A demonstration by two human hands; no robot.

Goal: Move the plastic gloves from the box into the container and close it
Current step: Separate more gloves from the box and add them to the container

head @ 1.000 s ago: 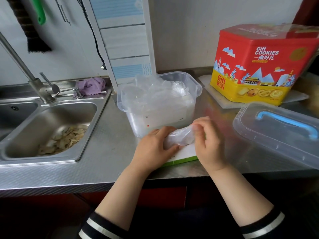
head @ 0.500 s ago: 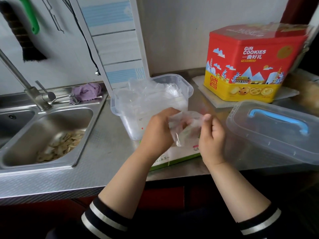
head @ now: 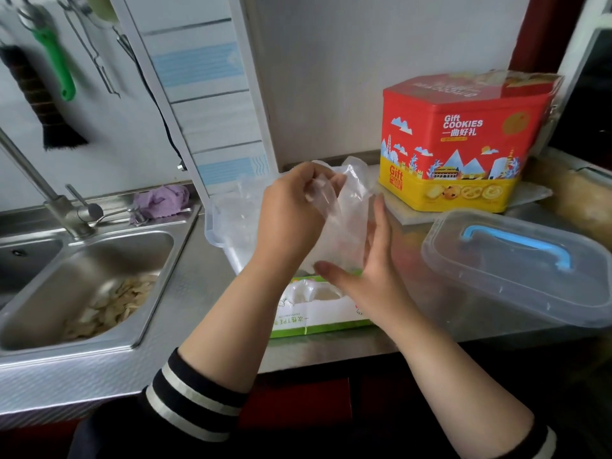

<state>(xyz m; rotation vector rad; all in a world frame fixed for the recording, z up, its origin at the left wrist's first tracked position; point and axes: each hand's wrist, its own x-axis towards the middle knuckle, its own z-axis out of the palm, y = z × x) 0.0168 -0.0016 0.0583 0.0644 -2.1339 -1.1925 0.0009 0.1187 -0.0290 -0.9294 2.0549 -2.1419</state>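
Note:
My left hand (head: 291,210) pinches the top of a clear plastic glove (head: 344,213) and holds it up over the clear container (head: 215,233). My right hand (head: 367,270) lies flat with straight fingers against the glove's lower right side. The container sits behind my hands with more crumpled gloves inside, and my hands hide most of it. The white and green glove box (head: 318,309) lies on the counter below my hands, its opening showing more plastic. The container's clear lid (head: 516,270) with a blue handle rests on the counter at the right.
A steel sink (head: 89,283) with scraps in it and a tap (head: 49,193) take up the left. A purple cloth (head: 162,200) lies behind the sink. A red and yellow cookie tin (head: 463,144) stands at the back right. Brushes hang on the wall.
Both hands have risen from the glove box. The glove, bunched low over the box a second ago, is lifted and spread out in front of the container.

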